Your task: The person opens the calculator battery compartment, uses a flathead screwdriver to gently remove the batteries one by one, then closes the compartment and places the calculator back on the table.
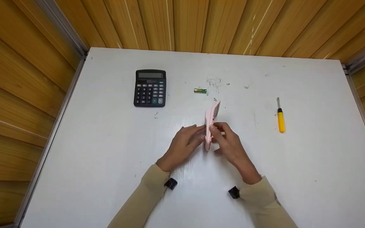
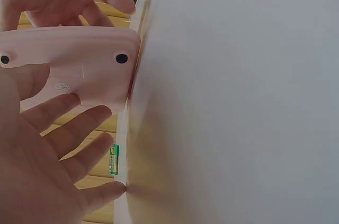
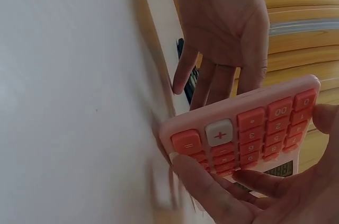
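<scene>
A pink calculator [image 1: 208, 126] stands on its side between the two hands, its back facing left and its keys facing right. My right hand [image 1: 231, 144] holds it from the key side, with the thumb on its upper edge and other fingers across the coral keys [image 3: 251, 134]. On the back, beside the dark round feet and a small label, my left hand [image 1: 185, 142] rests with its fingers stretched and spread. The left wrist view shows the plain pink back [image 2: 100, 75]; in the right wrist view the left palm [image 3: 222, 23] appears behind the calculator.
A green battery [image 1: 200, 91] lies beyond the hands on the white table [image 1: 106, 177]. A black calculator [image 1: 150, 88] lies at the back left. Off to the right is a screwdriver with a yellow handle [image 1: 281, 122]. Wood-patterned walls [image 1: 188, 25] border the table.
</scene>
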